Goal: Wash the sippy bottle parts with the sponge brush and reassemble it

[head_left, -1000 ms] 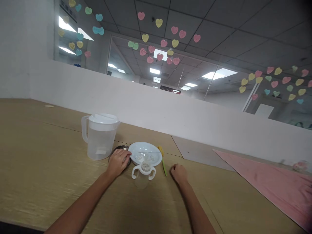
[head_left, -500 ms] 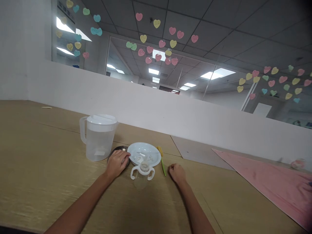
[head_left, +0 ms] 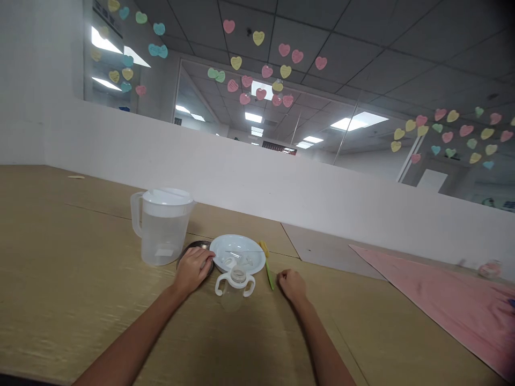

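My left hand (head_left: 193, 268) rests over the right part of a dark metal dish (head_left: 185, 252), its fingertips by the rim of a pale blue bowl (head_left: 217, 247); the fingers are together, and what they hold, if anything, is hidden. Small clear and white parts lie in the bowl. In front of it stands a clear bottle (head_left: 233, 297) without a lid, fitted with a white two-handled ring (head_left: 237, 281). My right hand (head_left: 293, 285) lies curled on the table, with nothing visible in it, just right of a green brush with a yellow head (head_left: 269, 271).
A lidded clear pitcher (head_left: 163, 236) stands behind and left of my left hand. On the right lies a pink cloth (head_left: 434, 295), with a small pinkish object (head_left: 490, 269) near its back edge. A white wall (head_left: 257, 182) borders the table (head_left: 80, 284).
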